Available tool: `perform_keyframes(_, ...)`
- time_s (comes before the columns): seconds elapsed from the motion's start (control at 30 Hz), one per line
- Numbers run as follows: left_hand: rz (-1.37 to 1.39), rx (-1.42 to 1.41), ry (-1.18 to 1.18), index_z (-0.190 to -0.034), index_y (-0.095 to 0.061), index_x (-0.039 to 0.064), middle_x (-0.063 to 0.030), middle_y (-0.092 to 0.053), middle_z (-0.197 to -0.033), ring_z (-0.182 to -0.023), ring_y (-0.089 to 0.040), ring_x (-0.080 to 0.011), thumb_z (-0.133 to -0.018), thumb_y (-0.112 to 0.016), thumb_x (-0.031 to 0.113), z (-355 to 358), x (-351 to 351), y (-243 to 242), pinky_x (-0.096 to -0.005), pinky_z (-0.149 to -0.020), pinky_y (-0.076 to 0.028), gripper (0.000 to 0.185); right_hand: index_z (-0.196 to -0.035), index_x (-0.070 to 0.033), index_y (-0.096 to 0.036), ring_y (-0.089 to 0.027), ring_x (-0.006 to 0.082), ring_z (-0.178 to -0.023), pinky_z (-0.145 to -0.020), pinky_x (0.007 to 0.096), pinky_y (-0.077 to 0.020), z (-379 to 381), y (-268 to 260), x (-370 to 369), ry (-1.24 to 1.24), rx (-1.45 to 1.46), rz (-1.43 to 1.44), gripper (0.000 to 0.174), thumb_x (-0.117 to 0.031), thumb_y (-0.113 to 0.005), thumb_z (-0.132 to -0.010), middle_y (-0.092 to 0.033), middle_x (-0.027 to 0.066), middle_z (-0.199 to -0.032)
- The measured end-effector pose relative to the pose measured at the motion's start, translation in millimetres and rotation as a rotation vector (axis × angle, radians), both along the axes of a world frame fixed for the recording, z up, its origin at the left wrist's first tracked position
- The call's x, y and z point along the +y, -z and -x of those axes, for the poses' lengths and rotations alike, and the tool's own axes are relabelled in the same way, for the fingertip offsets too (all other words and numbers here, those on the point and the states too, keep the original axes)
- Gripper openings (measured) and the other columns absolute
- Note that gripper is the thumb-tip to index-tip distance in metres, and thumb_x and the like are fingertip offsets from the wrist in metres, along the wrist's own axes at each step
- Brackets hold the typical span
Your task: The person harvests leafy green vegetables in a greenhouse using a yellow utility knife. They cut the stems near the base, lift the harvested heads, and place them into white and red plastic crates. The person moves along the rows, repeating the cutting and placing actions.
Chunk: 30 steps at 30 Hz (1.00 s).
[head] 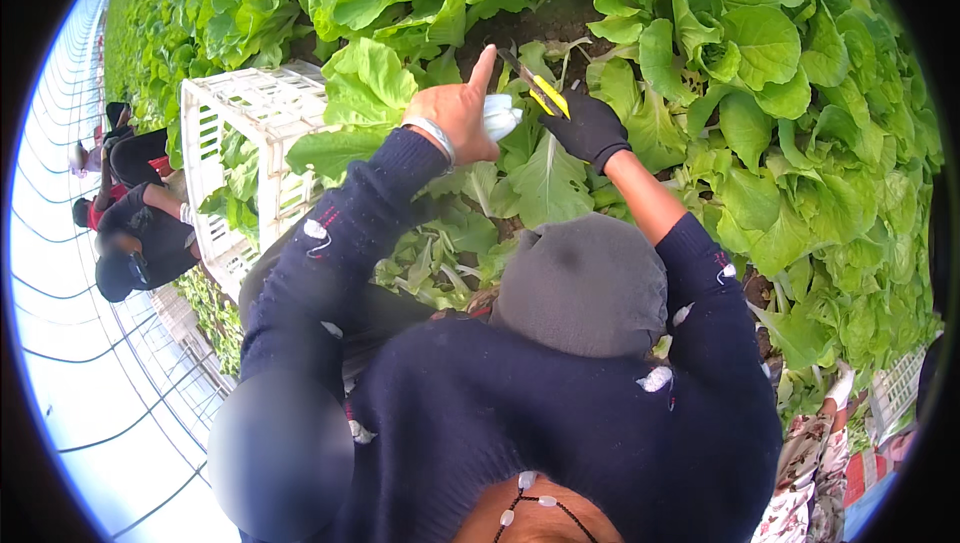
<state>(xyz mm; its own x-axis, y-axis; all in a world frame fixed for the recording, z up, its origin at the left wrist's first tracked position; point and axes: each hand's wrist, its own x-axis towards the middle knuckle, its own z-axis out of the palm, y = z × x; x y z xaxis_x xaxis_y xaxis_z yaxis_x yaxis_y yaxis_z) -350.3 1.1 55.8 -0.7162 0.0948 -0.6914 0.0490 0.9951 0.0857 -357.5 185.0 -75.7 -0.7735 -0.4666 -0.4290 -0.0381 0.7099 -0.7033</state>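
My bare left hand (pixel 454 119) holds a cut head of leafy greens (pixel 371 77), its white stem base towards my right hand and its leaves to the left. The index finger points up, off the stem. In a black glove, my right hand (pixel 589 126) grips a knife with a yellow and black handle (pixel 550 96); the dark blade slants up and left, apart from the stem. Loose leaves (pixel 551 183) lie on the ground below my hands.
A white plastic crate (pixel 262 111) with greens inside stands left of my left hand. Leafy plants (pixel 757 55) grow ahead and to the right. Other people (pixel 142 243) work at the left; another person's patterned clothing (pixel 806 460) and a crate (pixel 900 389) show at lower right.
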Motion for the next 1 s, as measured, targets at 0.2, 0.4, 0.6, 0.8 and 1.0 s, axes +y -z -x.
perform_keyframes(0.2,0.513,0.024,0.015,-0.143,-0.007,0.005,-0.0159,-0.066,-0.089,-0.081,-0.065,-0.0278,-0.065,-0.069,0.027,70.6,-42.5,24.0,-0.0377,-0.076,-0.050,0.102,-0.100,-0.005,-0.056,-0.060,0.0382,-0.080,-0.071,0.0454,-0.0471,52.7,37.3,-72.6,-0.010,0.023,0.075,0.031,-0.030,-0.055,-0.081,-0.062,0.0213,-0.089)
perform_keyframes(0.4,0.558,0.114,-0.067,-0.142,-0.020,0.015,-0.0144,-0.063,-0.104,-0.093,-0.062,-0.0274,-0.063,-0.073,0.026,40.5,-93.2,33.6,-0.0418,-0.089,-0.042,0.096,-0.112,-0.009,-0.057,-0.061,0.0328,-0.091,-0.077,0.0409,-0.0489,73.0,63.4,-101.8,-0.152,-0.149,-0.027,0.039,-0.027,-0.053,-0.078,-0.062,0.0171,-0.101)
perform_keyframes(0.6,0.474,0.240,-0.009,-0.139,-0.026,0.018,-0.0128,-0.064,-0.099,-0.093,-0.061,-0.0266,-0.061,-0.076,0.027,30.1,-102.7,46.6,-0.0411,-0.083,-0.042,0.093,-0.120,-0.008,-0.052,-0.061,0.0327,-0.091,-0.077,0.0415,-0.0492,76.2,96.0,-135.5,-0.258,-0.243,0.000,0.048,-0.030,-0.054,-0.077,-0.061,0.0171,-0.107)
perform_keyframes(0.8,0.365,0.359,0.034,-0.131,-0.038,0.019,-0.0105,-0.064,-0.090,-0.085,-0.061,-0.0263,-0.058,-0.078,0.027,25.2,-106.2,28.6,-0.0399,-0.076,-0.042,0.084,-0.107,0.000,-0.058,-0.060,0.0250,-0.066,-0.065,0.0357,-0.0486,64.5,93.4,-108.8,-0.420,-0.448,0.226,0.047,-0.034,-0.066,-0.075,-0.064,0.0139,-0.080)
perform_keyframes(1.0,0.112,0.731,0.028,-0.125,-0.050,0.015,-0.0072,-0.062,-0.075,-0.069,-0.059,-0.0237,-0.051,-0.078,0.021,-21.5,-67.0,-33.1,-0.0346,-0.070,-0.043,0.080,-0.110,-0.010,-0.058,-0.060,0.0145,-0.064,-0.053,0.0251,-0.0497,17.9,50.5,-37.0,0.558,-1.169,1.144,0.035,-0.017,-0.070,-0.077,-0.063,0.0063,-0.090)
